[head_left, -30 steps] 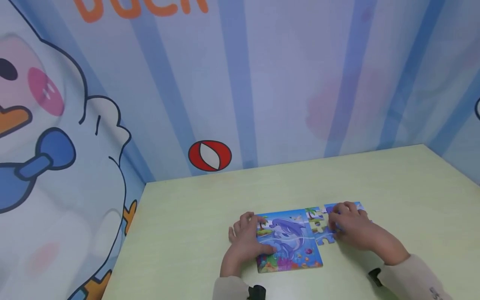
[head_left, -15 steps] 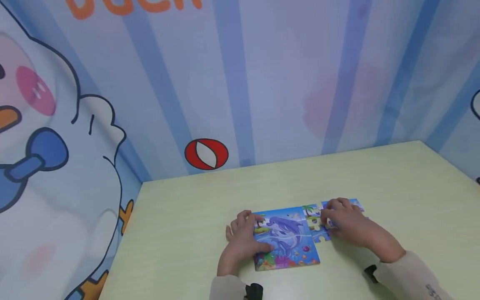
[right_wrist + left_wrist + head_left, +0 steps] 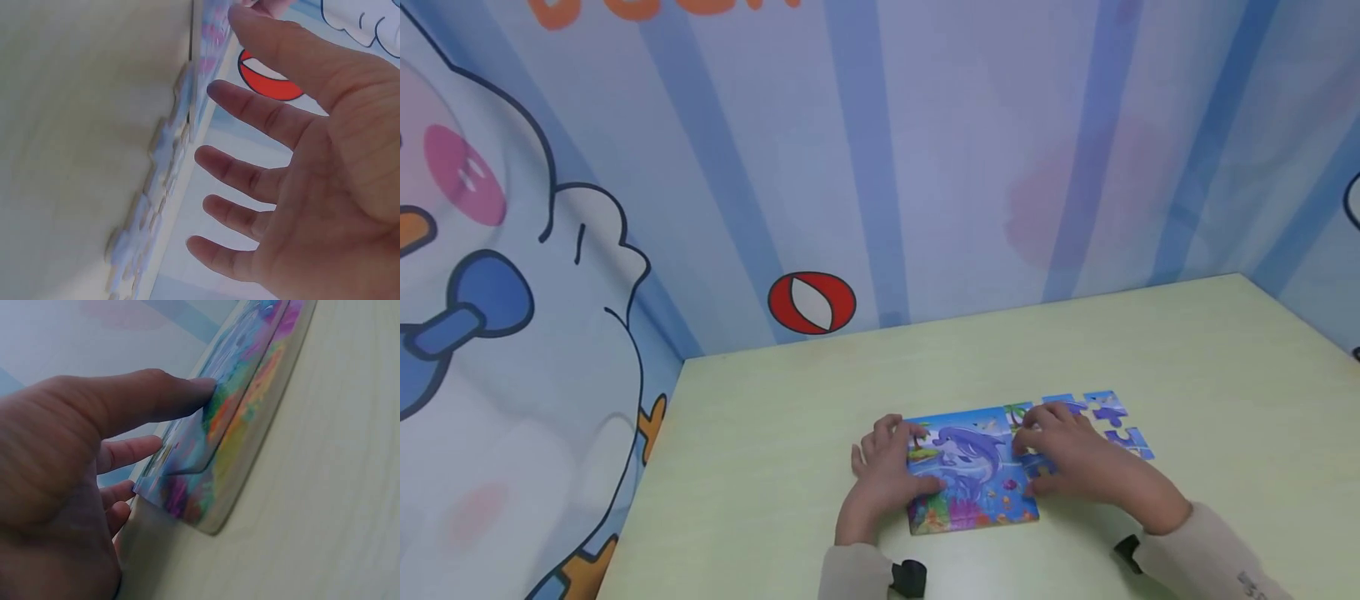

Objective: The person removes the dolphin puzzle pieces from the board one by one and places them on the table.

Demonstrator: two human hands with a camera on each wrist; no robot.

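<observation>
A dolphin puzzle board lies flat on the table. My left hand rests at its left side, the thumb on the picture and the fingers along the edge; the left wrist view shows the thumb touching the board's surface. Over the board's right edge is my right hand, its fingers spread and holding nothing in the right wrist view. Jigsaw pieces lie just right of the board, partly hidden under the right hand; some join, others have gaps between them.
The pale wooden table extends around the puzzle. Behind it stands a blue striped wall with a printed red and white ball. A large printed duck covers the left side.
My right hand has moved left from the jigsaw pieces to the board's right edge, uncovering the pieces at the far right. The left hand stays on the board. The head view has shifted slightly.
</observation>
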